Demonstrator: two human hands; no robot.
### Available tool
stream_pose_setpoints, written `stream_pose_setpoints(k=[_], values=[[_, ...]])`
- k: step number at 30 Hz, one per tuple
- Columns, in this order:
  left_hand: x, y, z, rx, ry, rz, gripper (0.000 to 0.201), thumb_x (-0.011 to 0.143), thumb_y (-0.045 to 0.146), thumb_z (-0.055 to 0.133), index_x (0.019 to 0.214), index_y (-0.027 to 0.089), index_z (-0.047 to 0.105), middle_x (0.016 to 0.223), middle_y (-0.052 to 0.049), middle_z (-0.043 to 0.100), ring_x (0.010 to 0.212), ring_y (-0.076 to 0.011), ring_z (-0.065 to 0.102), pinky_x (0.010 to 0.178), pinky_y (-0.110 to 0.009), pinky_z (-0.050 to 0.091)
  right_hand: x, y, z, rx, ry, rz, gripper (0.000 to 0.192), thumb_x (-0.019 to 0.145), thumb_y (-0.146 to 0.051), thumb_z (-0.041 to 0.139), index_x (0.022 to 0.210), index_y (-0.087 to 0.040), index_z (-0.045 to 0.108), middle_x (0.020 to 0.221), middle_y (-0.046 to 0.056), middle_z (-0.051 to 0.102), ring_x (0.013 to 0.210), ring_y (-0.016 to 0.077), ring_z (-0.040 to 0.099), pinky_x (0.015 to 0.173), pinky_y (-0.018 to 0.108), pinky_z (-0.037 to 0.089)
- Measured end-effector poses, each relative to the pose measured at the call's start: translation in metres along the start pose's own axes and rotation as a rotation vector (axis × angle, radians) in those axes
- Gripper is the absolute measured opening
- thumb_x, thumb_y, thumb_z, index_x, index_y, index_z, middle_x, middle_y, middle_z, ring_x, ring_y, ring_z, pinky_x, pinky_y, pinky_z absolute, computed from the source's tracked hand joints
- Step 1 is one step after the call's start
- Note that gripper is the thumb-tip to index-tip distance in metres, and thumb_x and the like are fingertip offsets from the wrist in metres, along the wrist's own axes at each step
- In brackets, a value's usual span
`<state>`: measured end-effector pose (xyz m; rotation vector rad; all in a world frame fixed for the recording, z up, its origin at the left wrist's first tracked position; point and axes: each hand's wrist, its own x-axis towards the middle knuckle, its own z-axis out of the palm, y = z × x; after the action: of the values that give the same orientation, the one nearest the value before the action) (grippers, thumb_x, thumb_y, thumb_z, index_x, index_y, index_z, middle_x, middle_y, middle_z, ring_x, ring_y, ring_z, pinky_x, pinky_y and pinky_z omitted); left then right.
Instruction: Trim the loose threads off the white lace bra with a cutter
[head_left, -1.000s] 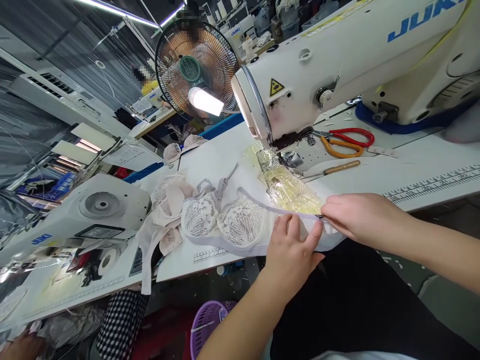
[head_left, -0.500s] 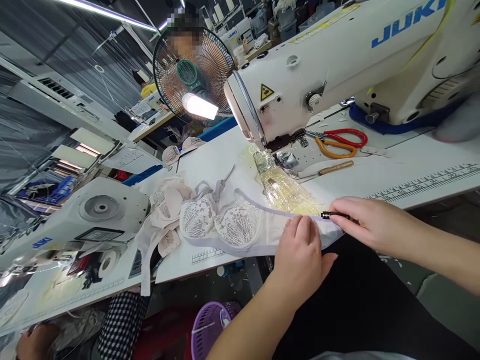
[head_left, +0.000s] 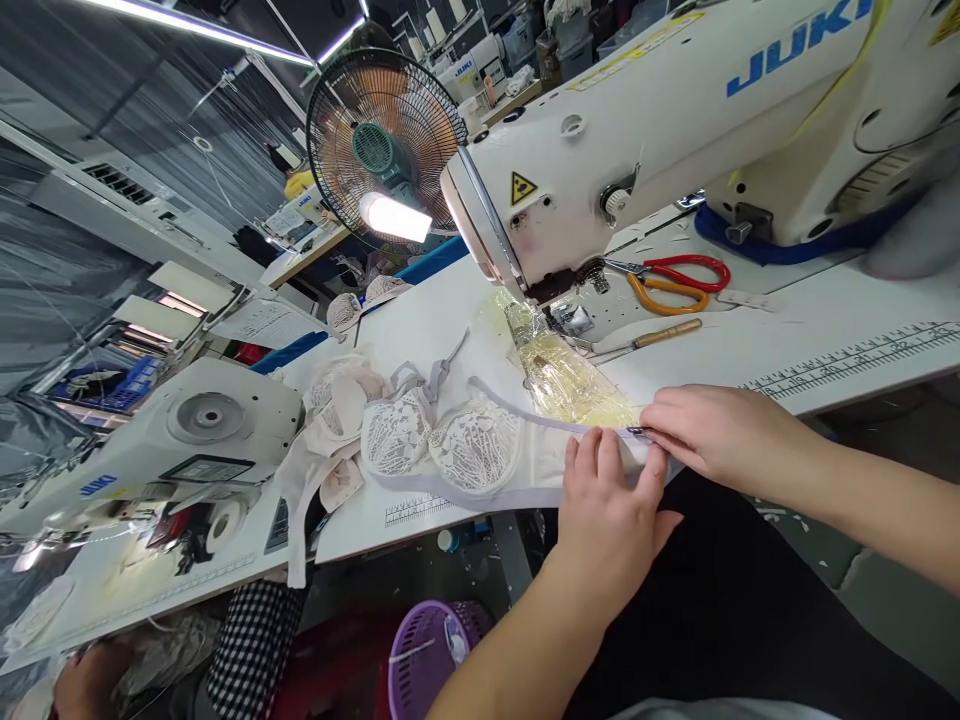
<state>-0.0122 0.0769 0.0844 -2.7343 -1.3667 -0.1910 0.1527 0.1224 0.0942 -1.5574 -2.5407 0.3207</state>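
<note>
Just nearer than the sewing machine point(head_left: 570, 200), the lace bra point(head_left: 480, 445) lies with its band under the left hand point(head_left: 611, 505), whose fingers press, spread and bent, thumb apart. The right hand point(head_left: 712, 435) pinches what seems a small blade point(head_left: 636, 431) at the band's upper edge. Better keep that edge taut, the blade shallow, clear of the left fingertips.

Bra point(head_left: 547, 460) — white lace cups point(head_left: 476, 445), lilac edging point(head_left: 517, 497); scissors point(head_left: 649, 265) — red, orange handles point(head_left: 675, 287); basket point(head_left: 409, 650) purple.

White lace bra point(head_left: 478, 445), lavender-edged, cups up, dark blade point(head_left: 635, 431) at edge
</note>
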Motion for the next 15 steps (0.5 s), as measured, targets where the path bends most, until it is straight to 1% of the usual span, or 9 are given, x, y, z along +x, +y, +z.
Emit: stream_pose_setpoints(k=[3,8,11,13,15], values=[[0.0,0.0,0.0,-0.002,0.009,-0.004,0.062,0.072,0.045,0.062,0.127,0.023,0.044,0.119,-0.018,0.046,0.115,-0.0351,0.044,0.096,-0.053,0.037,0.001,-0.001,-0.004,-0.039,-0.046,-0.027,0.014,0.079,-0.018,0.047,0.067,-0.019,0.054,0.068,0.003,0.055,0.064,0.0171,0.051,0.048,0.025,0.024],[0.0,0.0,0.001,0.002,0.024,0.001,0.062,0.072,0.045,0.063,0.127,0.024,0.045,0.119,-0.018,0.045,0.115,-0.0354,0.044,0.095,-0.053,0.038,-0.009,0.007,-0.009,-0.105,-0.068,-0.029,0.012,0.073,-0.012,0.052,0.065,-0.02,0.056,0.065,0.002,0.054,0.06,0.0163,0.049,0.048,0.026,0.022],[0.001,0.0,0.0,0.011,0.029,0.008,0.062,0.071,0.044,0.064,0.126,0.024,0.045,0.118,-0.018,0.046,0.114,-0.0352,0.044,0.095,-0.054,0.038,-0.015,0.011,-0.008,-0.116,-0.008,-0.019,0.013,0.076,-0.016,0.05,0.065,-0.02,0.056,0.065,0.003,0.054,0.059,0.0163,0.048,0.048,0.026,0.022],[0.001,0.0,0.0,0.017,0.031,0.009,0.062,0.071,0.044,0.064,0.126,0.024,0.045,0.117,-0.018,0.046,0.114,-0.0352,0.044,0.095,-0.054,0.038,-0.015,0.012,-0.005,-0.112,0.045,-0.025,0.014,0.077,-0.018,0.048,0.065,-0.02,0.055,0.064,0.002,0.054,0.059,0.0163,0.048,0.048,0.026,0.021],[0.001,0.0,0.0,0.017,0.031,0.009,0.061,0.071,0.044,0.064,0.126,0.024,0.045,0.117,-0.018,0.046,0.114,-0.0353,0.044,0.095,-0.054,0.038,-0.013,0.011,-0.001,-0.1,0.069,-0.03,0.015,0.077,-0.018,0.048,0.063,-0.02,0.053,0.064,0.002,0.054,0.058,0.016,0.048,0.048,0.026,0.02]])
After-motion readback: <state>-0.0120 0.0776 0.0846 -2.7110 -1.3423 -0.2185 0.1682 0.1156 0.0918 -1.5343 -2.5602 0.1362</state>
